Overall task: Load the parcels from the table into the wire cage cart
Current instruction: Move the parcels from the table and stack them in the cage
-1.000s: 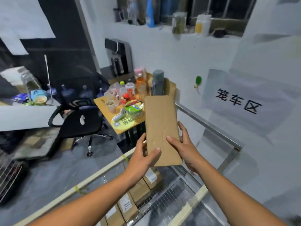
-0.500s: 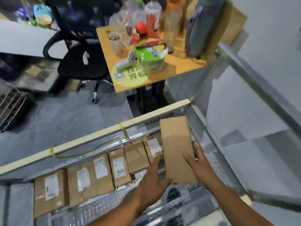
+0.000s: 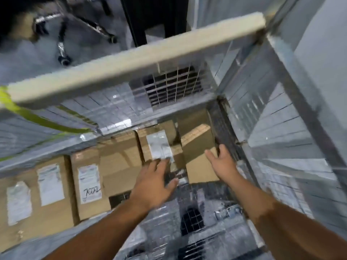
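1. Down inside the wire cage cart (image 3: 140, 59), the plain brown parcel (image 3: 197, 147) lies flat in the far right corner, close against the mesh walls.
2. Its visible face is bare brown cardboard, long and narrow, with a lighter patch across the far end.
3. The right grip (image 3: 223, 162), a bare hand, is wide. Its fingers are straight, the thumb lies on the parcel's near right part, and the fingertips sit at its right edge.
4. The left grip (image 3: 155, 179) is also wide, with fingers spread. They reach the near end of the neighbouring parcel (image 3: 159, 145), which carries a white label. Blur hides how firmly they touch.
5. More labelled parcels (image 3: 88, 184) stand side by side to the left along the far wall, one with handwriting on its label.
6. A green strap (image 3: 37, 117) crosses the cage's far wall, and a chair base (image 3: 62, 34) with castors stands on the floor beyond.
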### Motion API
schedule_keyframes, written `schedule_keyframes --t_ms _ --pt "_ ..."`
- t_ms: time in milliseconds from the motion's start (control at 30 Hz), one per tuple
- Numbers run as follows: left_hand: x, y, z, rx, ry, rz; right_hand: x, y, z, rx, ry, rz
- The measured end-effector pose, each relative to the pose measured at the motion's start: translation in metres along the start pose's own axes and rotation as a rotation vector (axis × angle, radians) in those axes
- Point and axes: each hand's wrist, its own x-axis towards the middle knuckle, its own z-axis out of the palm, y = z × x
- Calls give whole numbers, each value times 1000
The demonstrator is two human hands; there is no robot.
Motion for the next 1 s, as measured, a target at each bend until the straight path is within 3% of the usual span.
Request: schedule_keyframes --t_ms 100,300,433,600,700,800,1000 --pt "26 1 16 54 -4 11 36 21 17 -138 32 -21" --pt "46 -5 30 64 -30 60 63 30 35 -564 -97 -180" --pt "41 -12 26 87 -33 63 63 18 38 -854 -25 -194" --pt "4 -13 -2 93 2 90 20 -8 37 -881 5 -168" --pt "-39 -11 -26 137 5 115 -32 -26 27 -768 -6 -173" --pt "-98 -3 -50 163 -23 135 -103 -39 3 -643 -11 -199" --pt "-236 14 -118 121 103 303 -274 -75 -37 -501 85 -230"
